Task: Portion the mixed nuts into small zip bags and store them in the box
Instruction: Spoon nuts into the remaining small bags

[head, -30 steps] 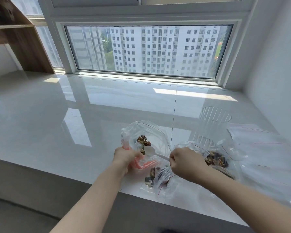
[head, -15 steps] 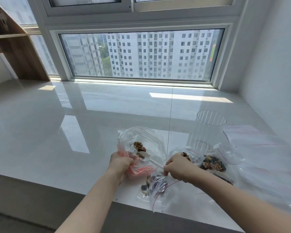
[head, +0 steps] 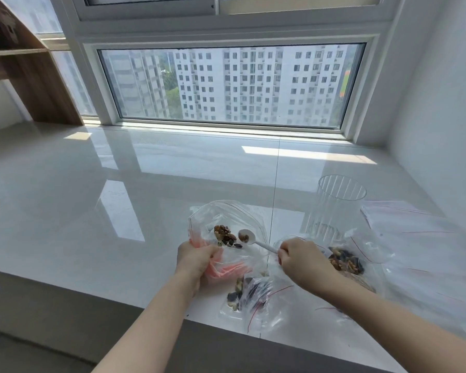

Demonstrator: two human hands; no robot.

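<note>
The head camera looks down over a person's two bare forearms onto a glossy pale stone ledge that runs below a wide window showing tall white apartment blocks. The left hand is closed tight around the gathered, pink-tinted mouth of a clear zip bag, which bulges open away from the person and rests on the ledge; a small heap of mixed nuts lies inside it. The right hand is pinched shut on the handle of a small white plastic spoon, whose bowl points left into the open bag, just beside the heap, and carries a few nuts. The two hands are near each other but do not touch. In front of the hands, close to the ledge's near edge, lies a small zip bag with nuts, its plastic crumpled and marked with a thin red line. To the right of the right hand, partly hidden by the wrist, a further clear bag holds another pile of nuts. Behind that pile stands a clear ribbed cup, upright. Flat clear bags with red lines spread over the far right of the ledge. A wooden shelf unit stands at the upper left.
</note>
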